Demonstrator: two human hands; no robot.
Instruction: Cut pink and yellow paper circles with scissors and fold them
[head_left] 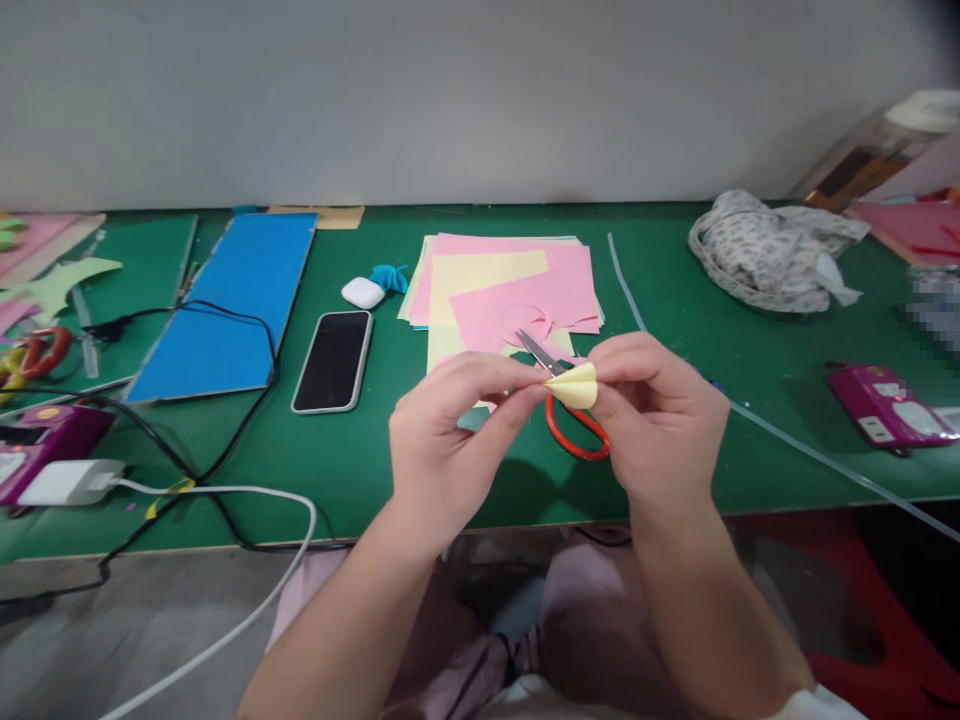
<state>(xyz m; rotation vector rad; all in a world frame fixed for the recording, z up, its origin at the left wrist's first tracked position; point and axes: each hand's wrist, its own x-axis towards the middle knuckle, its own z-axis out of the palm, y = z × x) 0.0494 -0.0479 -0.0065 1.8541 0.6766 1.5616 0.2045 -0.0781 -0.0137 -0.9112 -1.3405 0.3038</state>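
Note:
Between my two hands is a small piece of yellow paper, folded with a crease and fanning out toward the right. The thumb and forefinger of my left hand pinch its narrow left end. My right hand grips its wider right side between thumb and fingers. Behind and below the paper lie scissors with red-orange handles, their blades pointing up and left. The blades rest over pink paper with a round outline on it, on top of a stack of pink and yellow sheets.
Left of the stack lie a phone, a white case and a blue board. Black and white cables cross the green table. Purple power strips sit at both sides. A patterned cloth lies back right.

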